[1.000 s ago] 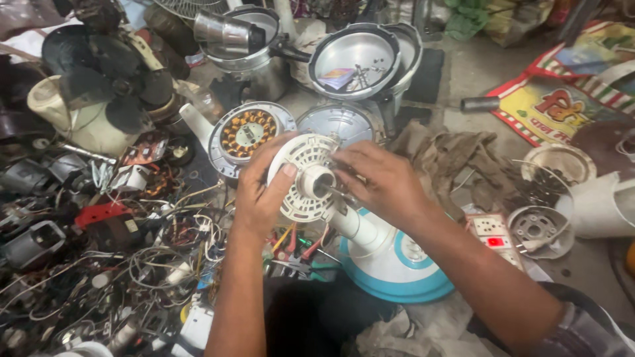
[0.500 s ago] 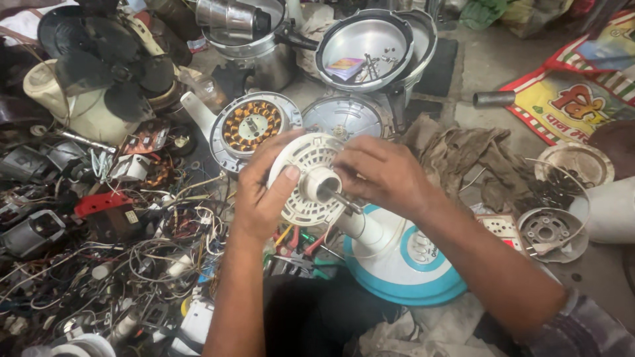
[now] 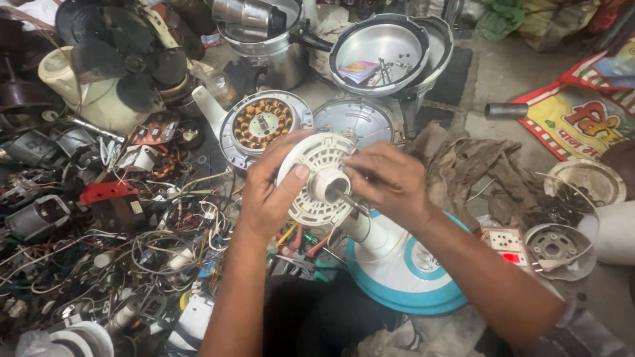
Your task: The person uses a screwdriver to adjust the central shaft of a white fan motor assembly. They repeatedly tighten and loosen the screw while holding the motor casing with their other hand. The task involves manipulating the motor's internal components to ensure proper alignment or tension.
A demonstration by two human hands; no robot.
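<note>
- At the lower centre of the frame the fan base (image 3: 410,277), round, white and blue, stands on the floor, with its white neck rising toward the middle of the frame.
- On top of that neck, at the centre of the frame, sits the white fan housing (image 3: 316,178), a slotted round cover with a metal shaft sticking out of its hub.
- The left hand (image 3: 271,192) is half open, cupped round the left rim of the housing with the thumb pressed on its face.
- The right hand (image 3: 390,182) is curled narrow, its fingertips pinched at the hub beside the shaft.
- To the left lies a tangle of wires (image 3: 119,251).
- Just behind the housing lies a motor (image 3: 262,123) with copper windings.
- Farther up sits a metal pot lid (image 3: 387,53).
</note>
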